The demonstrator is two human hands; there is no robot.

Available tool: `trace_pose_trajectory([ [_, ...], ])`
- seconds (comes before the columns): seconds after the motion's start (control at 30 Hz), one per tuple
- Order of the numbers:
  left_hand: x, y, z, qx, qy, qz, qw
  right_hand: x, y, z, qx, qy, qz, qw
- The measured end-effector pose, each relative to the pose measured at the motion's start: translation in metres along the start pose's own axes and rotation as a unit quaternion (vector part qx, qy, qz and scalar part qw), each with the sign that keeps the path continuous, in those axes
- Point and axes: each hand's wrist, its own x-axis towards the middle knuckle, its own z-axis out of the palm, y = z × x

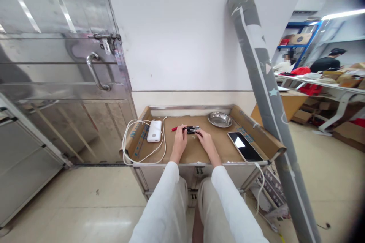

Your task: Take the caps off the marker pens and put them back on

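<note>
Several slim black pens (191, 130), some with clear or silvery ends, lie together in the middle of the brown-papered cart top (159, 154). My left hand (180, 139) has its fingers closed at the left end of these pens. From the other side, my right hand (205, 141) pinches near their right ends. The exact grip is too small to make out fully. A red pen-like piece (174, 129) pokes out to the left of my left fingertips. Behind my right hand sits a shallow round metal dish (219, 119).
A white power bank (154, 131) with a looped white cable (124, 147) lies at the left. The phone (245, 146) rests at the right. A tall grey roll (265, 72) leans beside the cart. Two people work at the far-right table (319, 79); a metal door (57, 57) stands left.
</note>
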Motion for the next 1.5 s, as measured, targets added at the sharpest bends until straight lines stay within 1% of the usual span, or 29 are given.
trace_pose_trajectory([
  [0.17,0.000,0.002,-0.002,-0.016,0.000,0.007,1.000,0.000,0.004,-0.001,-0.043,0.032,-0.001,0.999],
  [0.27,-0.001,0.003,-0.002,-0.027,-0.034,0.012,0.999,-0.001,0.004,-0.002,-0.102,0.055,0.016,0.993],
  [0.37,-0.001,0.002,0.000,-0.018,-0.071,0.017,0.997,-0.001,0.002,-0.005,-0.168,0.063,0.024,0.983],
  [0.47,-0.002,0.002,0.001,0.009,-0.089,0.012,0.996,-0.002,0.000,-0.007,-0.221,0.064,0.017,0.973],
  [0.57,-0.004,0.004,0.000,0.030,-0.104,0.011,0.994,-0.002,-0.001,-0.008,-0.249,0.064,0.012,0.966],
  [0.7,-0.009,0.007,-0.003,0.076,-0.113,-0.007,0.991,-0.001,-0.002,-0.006,-0.258,0.054,0.010,0.965],
  [0.83,-0.012,0.002,-0.001,0.116,-0.148,-0.022,0.982,-0.001,-0.003,-0.004,-0.249,0.031,0.007,0.968],
  [0.97,-0.010,-0.008,0.004,0.141,-0.177,-0.013,0.974,-0.003,-0.004,-0.006,-0.244,0.026,-0.001,0.970],
  [1.07,-0.009,-0.012,0.006,0.155,-0.190,0.003,0.969,-0.004,-0.006,-0.007,-0.246,0.025,0.008,0.969],
  [1.17,-0.007,-0.012,0.007,0.171,-0.197,0.010,0.965,-0.004,-0.007,-0.007,-0.237,0.020,0.014,0.971],
  [1.33,-0.005,-0.010,0.007,0.202,-0.200,-0.010,0.959,-0.004,-0.004,-0.005,-0.220,0.014,0.010,0.975],
  [1.5,-0.003,-0.012,0.010,0.186,-0.192,-0.013,0.963,-0.003,-0.002,-0.005,-0.250,-0.002,0.012,0.968],
])
